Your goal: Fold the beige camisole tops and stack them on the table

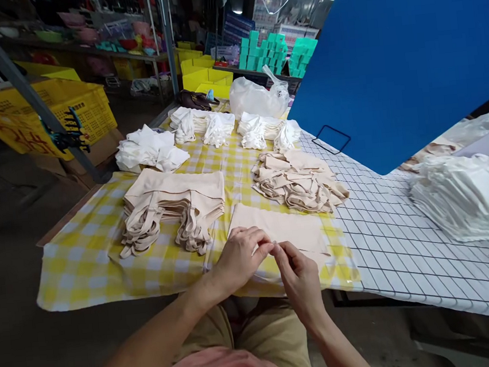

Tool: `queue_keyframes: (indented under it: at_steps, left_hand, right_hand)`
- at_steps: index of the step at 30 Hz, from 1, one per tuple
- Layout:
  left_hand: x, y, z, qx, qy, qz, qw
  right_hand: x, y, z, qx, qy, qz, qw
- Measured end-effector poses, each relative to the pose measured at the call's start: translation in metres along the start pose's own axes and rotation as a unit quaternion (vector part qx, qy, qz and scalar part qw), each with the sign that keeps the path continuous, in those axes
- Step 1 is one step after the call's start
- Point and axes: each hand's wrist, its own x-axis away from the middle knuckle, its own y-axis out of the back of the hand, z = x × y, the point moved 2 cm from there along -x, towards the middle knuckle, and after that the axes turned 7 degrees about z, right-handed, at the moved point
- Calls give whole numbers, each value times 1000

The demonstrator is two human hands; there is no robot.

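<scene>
A beige strapped garment (289, 225) lies flat on the yellow checked tablecloth in front of me. Over its near edge, my left hand (243, 254) is closed with thumb and fingertips pinched together. My right hand (299, 279) meets it fingertip to fingertip, pinched too. Something tiny and pale shows between the fingertips, too small to name. To the left sits a neat stack of beige strapped garments (171, 190), their straps hanging toward me. Beyond the flat garment is a loose heap of beige garments (298, 181).
White strapped garments (201, 121) lie in stacks at the back, beside a crumpled white pile (150, 149) and a clear plastic bag (257, 95). A big blue board (389, 65) leans over the right side. A white stack (466, 197) stands far right; a yellow crate (85, 103) is left.
</scene>
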Motion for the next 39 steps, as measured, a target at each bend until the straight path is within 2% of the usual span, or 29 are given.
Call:
queue_keyframes:
  at_steps: [3,5,7,10,12,14,15,16,17,19,20,21,22,24,27,29,31,35,39]
  left_hand:
    - [1,-3,11,66,29,7,997]
    - [1,-4,20,150,68,30,986]
    - [2,-8,28,249,113,78,959]
    - [5,-13,38,364,159,143,906]
    - [6,-16,42,409,180,168,879]
    - [7,-18,46,426,195,195,862]
    - [6,-19,48,416,198,209,862]
    - [4,-19,51,388,194,215,875]
    - [1,-19,53,339,182,207,900]
    - [-7,-19,59,182,126,155,963]
    - [-12,-20,62,91,84,124,985]
    - [-17,-22,63,1,39,101,994]
    - [-21,-25,65,-78,-3,92,993]
    - [-28,-32,68,-200,-61,105,972]
    - [-35,-41,70,-308,-89,131,938]
    - [-37,-44,71,-336,-91,140,927]
    - [-39,-44,72,-335,-90,134,928]
    - [-42,-41,79,-265,-55,99,958]
    - [-46,-39,85,-178,-11,84,980]
  right_hand:
    - [3,-5,-3,33,17,15,999]
    - [6,-8,-6,55,26,18,998]
    - [8,-9,-9,88,49,10,995]
    - [12,-12,-12,153,124,7,980]
    - [14,-14,-14,190,167,10,968]
    - [14,-15,-17,202,181,14,962]
    - [12,-16,-19,193,178,17,965]
    - [10,-16,-22,174,166,20,970]
    - [6,-15,-25,148,147,21,978]
    - [-3,-13,-34,98,96,21,990]
    - [-9,-12,-38,82,71,22,994]
    - [-15,-11,-43,74,50,24,996]
    - [-20,-10,-48,72,36,29,996]
    - [-30,-9,-57,77,23,38,996]
    - [-40,-9,-67,100,22,51,993]
    - [-44,-11,-71,125,27,66,990]
    - [-48,-12,-73,154,31,84,984]
    - [-55,-14,-72,221,37,121,967]
    - [-60,-13,-63,311,56,168,934]
